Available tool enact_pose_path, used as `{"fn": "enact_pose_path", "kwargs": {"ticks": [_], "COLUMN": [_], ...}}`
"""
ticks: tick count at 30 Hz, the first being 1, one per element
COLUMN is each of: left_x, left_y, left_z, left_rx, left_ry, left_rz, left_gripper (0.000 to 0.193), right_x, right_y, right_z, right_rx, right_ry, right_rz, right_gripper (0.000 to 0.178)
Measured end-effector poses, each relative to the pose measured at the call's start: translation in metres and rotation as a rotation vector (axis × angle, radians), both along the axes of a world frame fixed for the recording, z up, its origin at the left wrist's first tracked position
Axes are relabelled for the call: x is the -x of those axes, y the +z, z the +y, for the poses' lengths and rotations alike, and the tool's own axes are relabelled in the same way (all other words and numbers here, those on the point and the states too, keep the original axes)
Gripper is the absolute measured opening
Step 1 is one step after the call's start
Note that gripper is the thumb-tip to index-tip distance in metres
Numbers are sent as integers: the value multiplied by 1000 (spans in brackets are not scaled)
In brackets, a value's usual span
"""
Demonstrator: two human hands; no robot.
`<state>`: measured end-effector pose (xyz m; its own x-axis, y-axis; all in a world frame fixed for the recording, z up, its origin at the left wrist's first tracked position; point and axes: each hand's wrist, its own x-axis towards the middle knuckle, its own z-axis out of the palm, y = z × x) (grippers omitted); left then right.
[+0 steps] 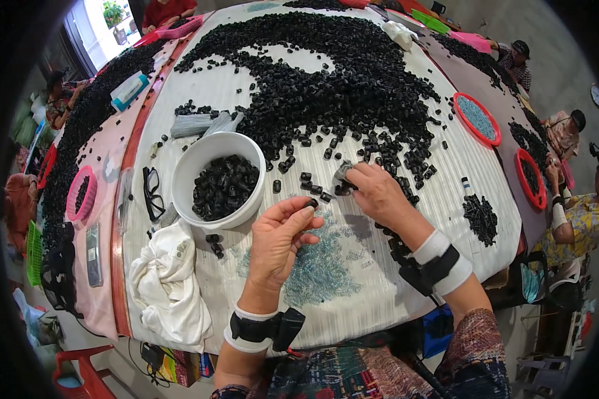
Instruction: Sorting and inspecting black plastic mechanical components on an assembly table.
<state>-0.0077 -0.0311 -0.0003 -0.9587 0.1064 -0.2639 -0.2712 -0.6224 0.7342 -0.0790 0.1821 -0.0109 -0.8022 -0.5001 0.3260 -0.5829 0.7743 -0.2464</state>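
Note:
Between the thumb and forefinger of my left hand (273,246) is a small black cylindrical part (311,203). My right hand (383,196) is closed on a small greyish thing (343,173), whose kind I cannot make out, just above several loose black parts. Left of my hands stands a white bowl (262,163) partly filled with the same black parts (225,189). A thin scatter of tiny clear bluish pieces (319,266) lies on the white cloth below my hands. Beyond them spreads a large heap of black parts (339,93).
Eyeglasses (152,193) and a crumpled white cloth (170,286) lie at left. Grey bundles (196,125) sit behind the bowl. Thin black pieces (479,219) are piled at right, near a red-rimmed tray (476,120) of bluish pieces. Other people sit along both sides.

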Motion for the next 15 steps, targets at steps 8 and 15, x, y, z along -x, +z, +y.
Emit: {"fn": "enact_pose_path", "kwargs": {"ticks": [8,15], "left_x": [0,-3], "left_y": [0,5], "left_z": [1,3], "left_rx": [43,50], "left_ry": [-70,-71], "left_rz": [30,57], "left_gripper": [22,23], "right_x": [-45,-53], "right_y": [10,14], "right_z": [30,31], "right_rx": [-46,52], "right_ry": [3,-67], "right_rz": [-31,53], "right_gripper": [23,20]}}
